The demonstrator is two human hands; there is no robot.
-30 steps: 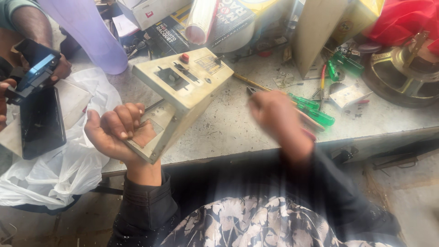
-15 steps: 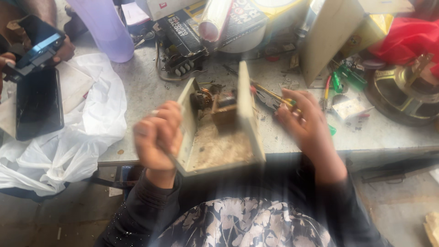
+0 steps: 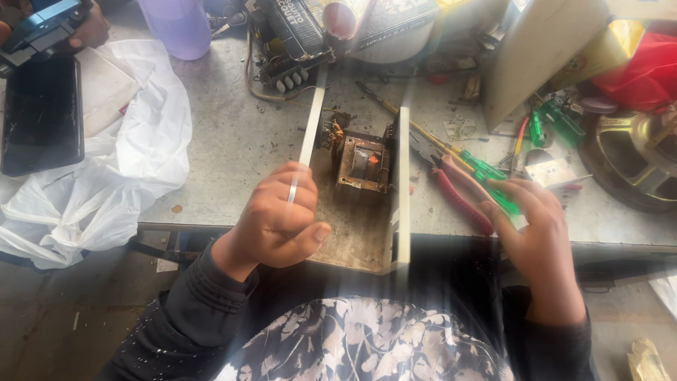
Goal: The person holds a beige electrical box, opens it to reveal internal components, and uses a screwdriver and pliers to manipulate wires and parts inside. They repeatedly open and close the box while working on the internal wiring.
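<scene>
A cream metal casing [image 3: 402, 190] lies open side up at the bench's near edge, with a rusty transformer [image 3: 363, 164] and a dusty floor inside. My left hand [image 3: 278, 219] grips the casing's left wall. My right hand [image 3: 532, 229] sits to the right of the casing with its fingers around the green handle of a screwdriver [image 3: 486, 173]. Red-handled pliers [image 3: 451, 190] lie just beside that hand.
A white plastic bag [image 3: 106, 190] and a black tablet [image 3: 42, 116] lie at left, where another person's hand [image 3: 88, 28] holds a phone. A lilac cup [image 3: 180, 25], a circuit unit [image 3: 296, 42], green tools [image 3: 553, 123] and a speaker [image 3: 635, 169] crowd the back.
The casing went from panel side up to open side up and came down flat on the bench edge. My right hand moved out to the right onto the screwdriver.
</scene>
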